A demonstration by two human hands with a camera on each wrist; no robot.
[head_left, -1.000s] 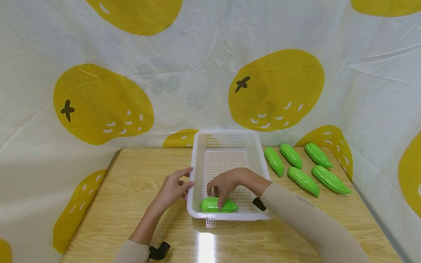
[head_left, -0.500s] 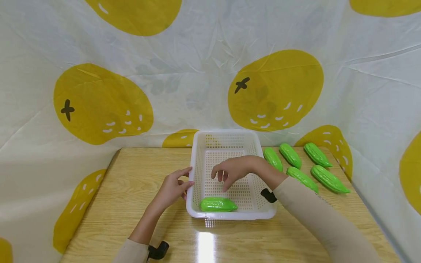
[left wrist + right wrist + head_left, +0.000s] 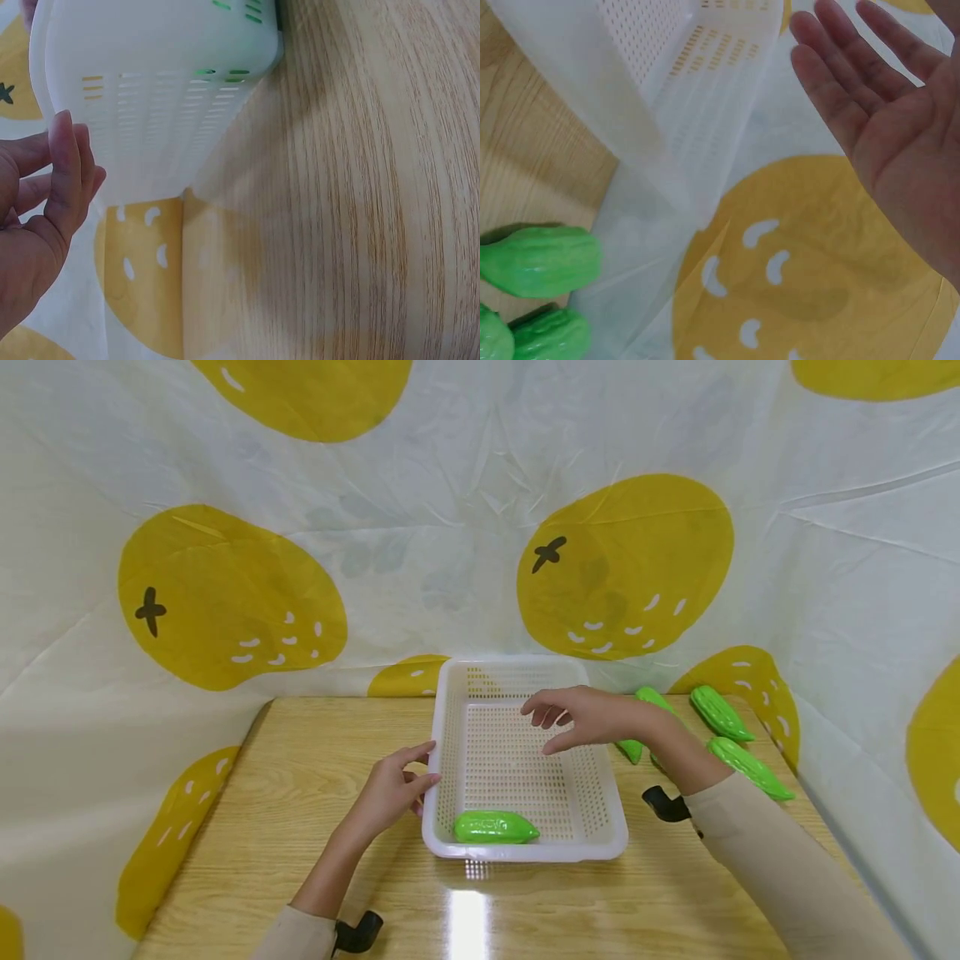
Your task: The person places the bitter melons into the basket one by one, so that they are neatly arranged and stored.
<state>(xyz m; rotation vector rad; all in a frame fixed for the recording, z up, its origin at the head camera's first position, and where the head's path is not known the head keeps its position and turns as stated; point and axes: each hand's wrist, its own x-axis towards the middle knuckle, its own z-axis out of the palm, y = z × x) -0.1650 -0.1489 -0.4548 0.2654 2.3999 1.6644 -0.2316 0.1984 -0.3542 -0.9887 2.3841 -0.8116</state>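
A white perforated plastic basket stands on the wooden table. One glossy, ribbed green bitter melon lies along its near side, inside. My left hand holds the basket's left rim, thumb at the rim's edge; in the left wrist view, the fingers lie against the outer wall below the rim. Over the basket's right side hovers my right hand, fingers spread, nothing in them. Several more bitter melons lie right of the basket, some partly hidden by my right hand and forearm.
Behind the table hangs a white cloth printed with yellow fruit shapes, which also covers both sides. Bare tabletop extends left of the basket and in front of it.
My right hand has let go of the bitter melon in the basket, risen and moved right and away from me toward the right rim. My left hand stays at the left rim.
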